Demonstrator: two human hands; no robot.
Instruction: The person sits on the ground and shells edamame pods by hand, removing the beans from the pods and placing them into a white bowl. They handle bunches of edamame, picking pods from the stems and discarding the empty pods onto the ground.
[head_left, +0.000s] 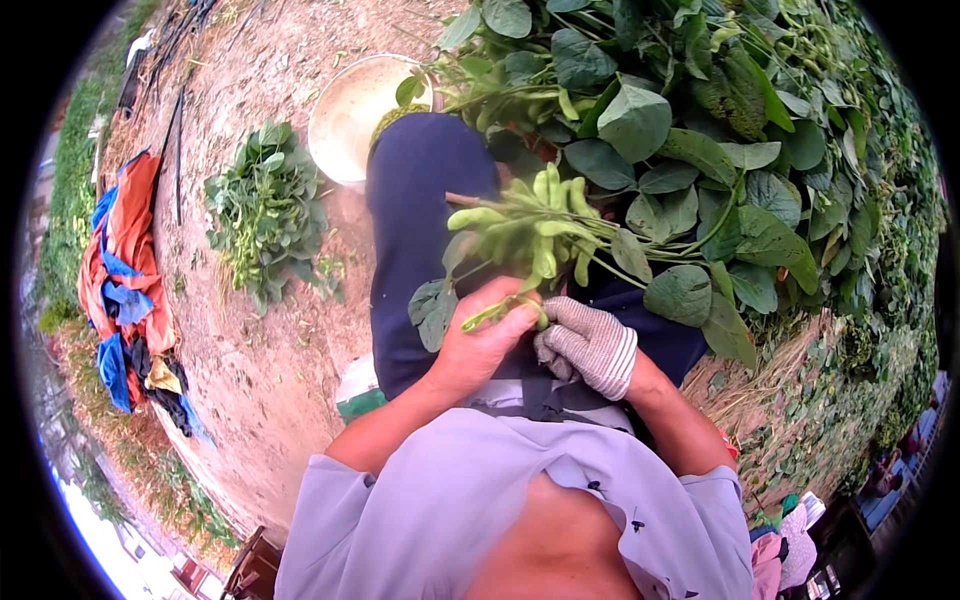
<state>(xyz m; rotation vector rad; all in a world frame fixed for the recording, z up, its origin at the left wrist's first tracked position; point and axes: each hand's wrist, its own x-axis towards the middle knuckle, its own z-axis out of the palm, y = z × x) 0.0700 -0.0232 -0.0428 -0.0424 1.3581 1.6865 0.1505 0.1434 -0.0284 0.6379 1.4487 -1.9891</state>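
Observation:
My bare left hand (484, 337) pinches a few green soybean pods (495, 311) between thumb and fingers. My right hand (589, 345), in a knitted glove with a striped cuff, is curled against the other end of the same pods; its fingertips are partly hidden. Just beyond both hands, a pod-laden soybean plant (551, 225) lies across my lap over the dark blue trousers (427, 172). Its pods bunch towards the left, partly blurred, and its leaves spread to the right.
A large heap of leafy soybean plants (697, 135) rises ahead and to the right. Past my left knee stands a white bucket (341, 120) with green contents partly hidden. Farther left are a smaller plant pile (266, 214) on bare soil and a crumpled orange and blue tarp (127, 262).

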